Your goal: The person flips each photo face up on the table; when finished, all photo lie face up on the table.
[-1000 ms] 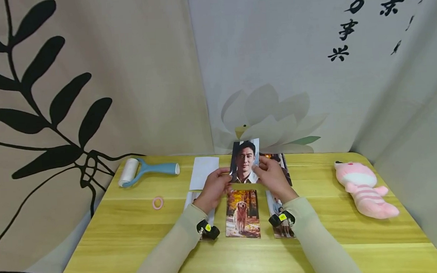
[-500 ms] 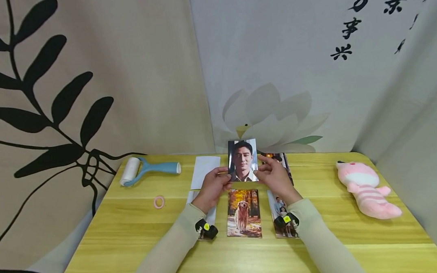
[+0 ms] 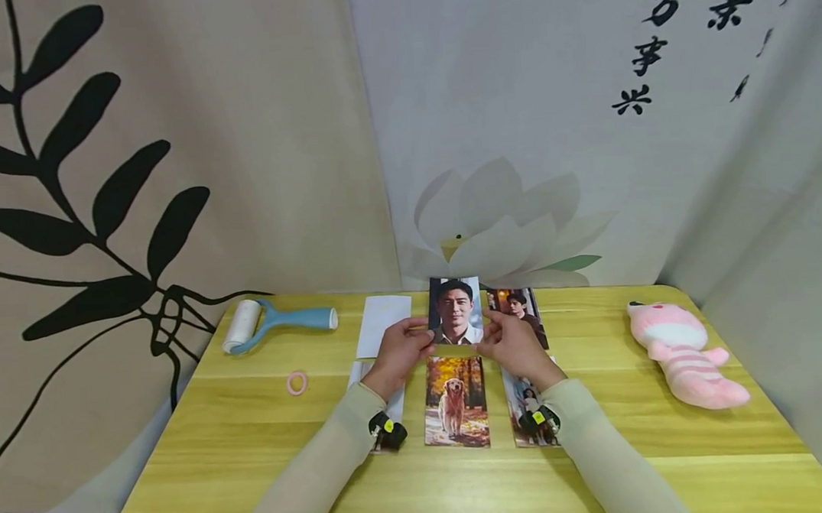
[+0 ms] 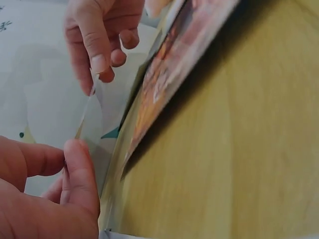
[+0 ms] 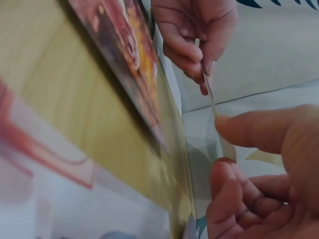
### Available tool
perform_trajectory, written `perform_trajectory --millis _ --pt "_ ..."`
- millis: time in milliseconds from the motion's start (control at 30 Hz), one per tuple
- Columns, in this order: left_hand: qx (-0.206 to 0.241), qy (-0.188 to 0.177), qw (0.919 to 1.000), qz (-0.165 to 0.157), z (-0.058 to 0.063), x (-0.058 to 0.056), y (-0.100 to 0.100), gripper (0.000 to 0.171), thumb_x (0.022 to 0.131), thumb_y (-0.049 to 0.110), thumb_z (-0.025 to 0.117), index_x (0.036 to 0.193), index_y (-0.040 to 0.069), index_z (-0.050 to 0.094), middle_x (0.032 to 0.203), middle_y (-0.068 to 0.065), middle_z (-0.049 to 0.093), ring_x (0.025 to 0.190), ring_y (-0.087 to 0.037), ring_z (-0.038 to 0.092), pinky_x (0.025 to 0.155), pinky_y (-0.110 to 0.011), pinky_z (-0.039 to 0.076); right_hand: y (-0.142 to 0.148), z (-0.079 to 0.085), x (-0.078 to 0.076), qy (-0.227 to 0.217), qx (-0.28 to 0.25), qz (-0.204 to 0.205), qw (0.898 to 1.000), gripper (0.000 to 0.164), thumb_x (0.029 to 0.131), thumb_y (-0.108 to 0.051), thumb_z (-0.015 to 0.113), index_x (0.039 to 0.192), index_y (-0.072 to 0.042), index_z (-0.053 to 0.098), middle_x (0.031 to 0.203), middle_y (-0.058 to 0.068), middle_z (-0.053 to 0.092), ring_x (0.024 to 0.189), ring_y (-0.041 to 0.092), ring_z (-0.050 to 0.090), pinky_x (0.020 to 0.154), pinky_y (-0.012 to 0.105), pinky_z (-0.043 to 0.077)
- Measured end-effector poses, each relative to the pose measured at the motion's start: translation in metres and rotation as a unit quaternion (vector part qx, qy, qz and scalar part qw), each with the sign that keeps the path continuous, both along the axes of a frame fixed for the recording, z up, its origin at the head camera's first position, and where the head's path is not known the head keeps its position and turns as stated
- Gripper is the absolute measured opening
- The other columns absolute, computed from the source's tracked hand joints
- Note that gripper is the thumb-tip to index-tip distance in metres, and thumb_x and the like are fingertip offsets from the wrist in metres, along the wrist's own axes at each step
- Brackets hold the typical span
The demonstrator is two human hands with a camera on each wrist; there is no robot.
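A portrait photo (image 3: 456, 312) of a dark-haired person in a light collar is held near the back edge of the table, between both hands. My left hand (image 3: 403, 352) pinches its left side with thumb and fingers. At its lower right, my right hand (image 3: 518, 349) pinches it too. Both wrist views show the photo (image 5: 208, 88) nearly edge-on as a thin card. Just in front lies a photo of a golden dog (image 3: 455, 401). Under the right wrist is a family photo (image 3: 528, 408), partly hidden, and behind that hand a photo of a seated person (image 3: 519, 305).
A white card (image 3: 382, 323) lies left of the portrait, with another card (image 3: 395, 410) partly hidden below it. Farther left are a blue-handled lint roller (image 3: 283, 320) and a pink ring (image 3: 296, 382). A pink plush toy (image 3: 687, 355) lies at right. Curtains rise behind the table.
Both hands have brought the portrait photo lower toward the table, after straightening its tilt. My right hand's grip has slid toward the photo's bottom right corner.
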State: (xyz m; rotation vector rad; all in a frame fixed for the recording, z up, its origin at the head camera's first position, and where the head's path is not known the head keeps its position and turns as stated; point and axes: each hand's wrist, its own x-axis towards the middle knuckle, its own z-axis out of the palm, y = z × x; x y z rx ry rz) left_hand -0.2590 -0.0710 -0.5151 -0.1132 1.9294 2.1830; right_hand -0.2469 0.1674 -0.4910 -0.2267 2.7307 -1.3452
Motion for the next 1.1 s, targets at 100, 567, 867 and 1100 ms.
perform_trajectory --millis 100,567,867,1100 --pt "-0.019 0.015 0.9997 0.0 -0.003 -0.001 0.001 0.035 0.102 0.0 0.065 0.136 -0.006 0.063 0.106 -0.018 0.07 0.077 -0.013 0.071 0.074 -0.024 0.062 -0.001 -0.002 -0.001 0.003 0.012 -0.001 1.0 0.068 0.092 -0.016 0.083 0.152 0.0 0.054 0.102 0.006 0.07 0.085 0.016 0.065 0.071 0.031 0.052" --pt "-0.16 0.039 0.9854 -0.045 0.002 0.001 -0.001 0.049 0.097 0.004 0.069 0.145 0.0 0.061 0.091 -0.006 0.066 0.057 -0.014 0.055 0.057 -0.026 0.052 -0.005 -0.013 -0.007 0.018 0.054 -0.006 0.998 0.068 0.088 -0.016 0.085 0.149 0.002 0.058 0.091 0.001 0.069 0.074 0.013 0.061 0.068 0.029 0.049" --pt "-0.173 0.031 0.9836 -0.04 0.0 0.001 -0.004 0.049 0.097 0.008 0.073 0.144 0.001 0.061 0.095 -0.009 0.069 0.06 -0.014 0.058 0.056 -0.025 0.053 -0.008 -0.018 -0.009 0.021 0.05 -0.025 0.998 0.057 0.095 -0.022 0.077 0.146 -0.001 0.061 0.094 0.004 0.073 0.071 0.015 0.06 0.066 0.032 0.049" --pt "-0.239 0.052 0.9693 -0.022 0.003 0.004 -0.001 0.043 0.096 0.013 0.077 0.137 0.003 0.069 0.102 -0.011 0.076 0.068 -0.014 0.068 0.059 -0.029 0.058 -0.009 -0.018 -0.011 0.004 0.057 -0.033 0.998 0.054 0.095 -0.02 0.077 0.144 -0.001 0.063 0.087 0.003 0.073 0.063 0.015 0.059 0.063 0.031 0.048"
